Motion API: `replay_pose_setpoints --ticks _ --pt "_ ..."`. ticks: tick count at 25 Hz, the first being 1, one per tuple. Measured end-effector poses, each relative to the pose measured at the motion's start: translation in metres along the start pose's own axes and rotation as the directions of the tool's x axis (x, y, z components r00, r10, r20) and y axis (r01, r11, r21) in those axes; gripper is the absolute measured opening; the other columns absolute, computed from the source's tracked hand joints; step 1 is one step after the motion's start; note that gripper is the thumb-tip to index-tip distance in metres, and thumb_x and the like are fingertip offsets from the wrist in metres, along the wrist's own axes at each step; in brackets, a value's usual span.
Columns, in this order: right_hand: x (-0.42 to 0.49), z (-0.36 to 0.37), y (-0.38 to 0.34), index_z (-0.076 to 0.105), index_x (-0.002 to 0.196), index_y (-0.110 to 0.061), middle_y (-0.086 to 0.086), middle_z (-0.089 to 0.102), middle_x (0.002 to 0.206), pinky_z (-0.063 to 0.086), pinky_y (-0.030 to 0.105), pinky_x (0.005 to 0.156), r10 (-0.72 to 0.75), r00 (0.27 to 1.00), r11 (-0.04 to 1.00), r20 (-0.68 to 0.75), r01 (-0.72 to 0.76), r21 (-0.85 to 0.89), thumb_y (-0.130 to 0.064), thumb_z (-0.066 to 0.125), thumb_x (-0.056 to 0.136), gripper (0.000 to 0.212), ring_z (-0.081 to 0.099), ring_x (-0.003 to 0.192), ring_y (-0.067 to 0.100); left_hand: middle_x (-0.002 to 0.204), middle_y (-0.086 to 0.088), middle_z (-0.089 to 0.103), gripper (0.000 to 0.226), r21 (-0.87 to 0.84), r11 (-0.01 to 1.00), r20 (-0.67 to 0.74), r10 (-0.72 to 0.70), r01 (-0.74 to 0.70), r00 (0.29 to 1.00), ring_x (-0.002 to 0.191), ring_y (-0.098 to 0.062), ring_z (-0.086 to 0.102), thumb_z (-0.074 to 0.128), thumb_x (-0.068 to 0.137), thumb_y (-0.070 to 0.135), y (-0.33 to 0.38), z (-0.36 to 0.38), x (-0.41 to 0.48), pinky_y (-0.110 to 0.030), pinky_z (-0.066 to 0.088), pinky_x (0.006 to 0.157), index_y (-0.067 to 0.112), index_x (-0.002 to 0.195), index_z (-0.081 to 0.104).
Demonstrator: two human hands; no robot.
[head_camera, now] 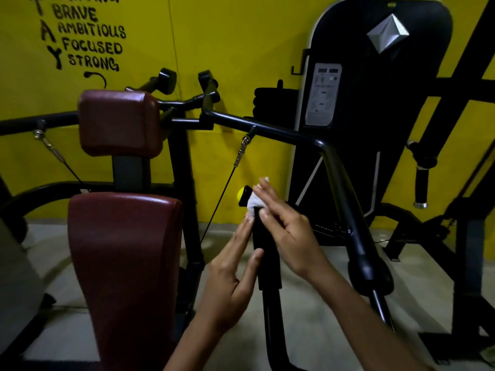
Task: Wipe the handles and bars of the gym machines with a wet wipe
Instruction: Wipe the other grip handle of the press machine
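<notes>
A black foam handle (263, 253) with a yellow end cap (240, 194) stands upright in the middle of the view. A white wet wipe (253, 203) is wrapped around its top. My right hand (288, 231) lies flat against the handle's right side, fingers pressing the wipe onto it. My left hand (235, 271) rests flat against the handle's left side, fingertips touching the wipe's lower edge. A long black bar (281, 132) of the machine runs above and bends down to the right.
Dark red seat pads (120, 121) stand at the left. A cable (222, 194) hangs from the bar just left of the handle. A black weight-stack housing (361, 103) and another machine frame (455, 210) fill the right. A yellow wall is behind.
</notes>
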State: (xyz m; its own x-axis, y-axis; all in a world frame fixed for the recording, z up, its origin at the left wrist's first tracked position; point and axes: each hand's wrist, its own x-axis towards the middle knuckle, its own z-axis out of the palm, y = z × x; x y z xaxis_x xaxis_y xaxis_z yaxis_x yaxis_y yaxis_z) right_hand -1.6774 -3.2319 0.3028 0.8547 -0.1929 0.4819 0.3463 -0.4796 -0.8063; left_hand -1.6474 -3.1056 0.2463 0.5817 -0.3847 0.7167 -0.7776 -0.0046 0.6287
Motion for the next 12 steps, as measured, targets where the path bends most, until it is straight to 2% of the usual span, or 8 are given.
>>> replay_pose_setpoints --ticks 2,4,6,9,12 --pt "-0.041 0.007 -0.002 0.039 0.133 -0.032 -0.024 0.03 0.142 0.021 0.003 0.103 0.096 0.995 0.98 -0.034 -0.088 0.177 -0.028 0.045 0.094 0.04 0.023 0.131 -0.014 0.146 0.012 0.035 0.055 0.007 1.0 0.02 -0.011 0.011 1.0 0.134 -0.004 0.033 0.038 0.095 0.048 -0.001 0.0 -0.001 -0.016 0.03 0.106 0.019 0.141 0.029" --pt "-0.067 0.011 -0.004 0.038 0.13 -0.037 -0.029 0.036 0.136 0.025 0.0 0.098 0.185 0.981 0.936 -0.065 -0.156 0.316 -0.03 0.042 0.088 0.043 0.029 0.125 -0.019 0.146 0.005 0.036 0.059 0.017 1.0 0.041 -0.014 0.013 0.999 0.136 -0.005 0.03 0.039 0.095 0.046 -0.001 -0.001 -0.001 -0.018 0.028 0.108 0.013 0.142 0.031" --pt "-0.054 0.009 0.0 0.036 0.131 -0.036 -0.024 0.037 0.139 0.027 0.006 0.102 0.194 0.98 0.941 -0.046 -0.173 0.29 -0.023 0.041 0.094 0.039 0.031 0.126 -0.016 0.146 0.002 0.037 0.059 0.045 0.999 0.043 -0.001 -0.001 0.999 0.136 -0.006 0.03 0.039 0.095 0.045 -0.002 -0.003 0.0 -0.019 0.028 0.108 0.009 0.141 0.033" --pt "-0.006 0.001 0.004 0.034 0.139 -0.017 -0.004 0.035 0.146 0.024 0.023 0.113 0.159 0.987 0.972 -0.026 -0.152 0.181 -0.012 0.039 0.098 0.042 0.03 0.133 -0.001 0.146 0.001 0.037 0.057 0.084 0.996 0.038 0.023 -0.026 0.999 0.136 -0.007 0.031 0.039 0.095 0.044 -0.003 -0.004 0.0 -0.025 0.029 0.109 0.011 0.141 0.033" --pt "-0.009 -0.001 0.001 0.034 0.139 -0.018 -0.006 0.032 0.148 0.022 0.014 0.111 0.12 0.993 0.978 -0.016 -0.116 0.176 -0.011 0.04 0.099 0.041 0.027 0.135 -0.002 0.146 0.001 0.036 0.057 0.088 0.996 0.035 0.017 -0.02 0.999 0.135 -0.005 0.031 0.04 0.095 0.044 -0.001 -0.004 -0.004 -0.031 0.031 0.108 0.011 0.141 0.032"
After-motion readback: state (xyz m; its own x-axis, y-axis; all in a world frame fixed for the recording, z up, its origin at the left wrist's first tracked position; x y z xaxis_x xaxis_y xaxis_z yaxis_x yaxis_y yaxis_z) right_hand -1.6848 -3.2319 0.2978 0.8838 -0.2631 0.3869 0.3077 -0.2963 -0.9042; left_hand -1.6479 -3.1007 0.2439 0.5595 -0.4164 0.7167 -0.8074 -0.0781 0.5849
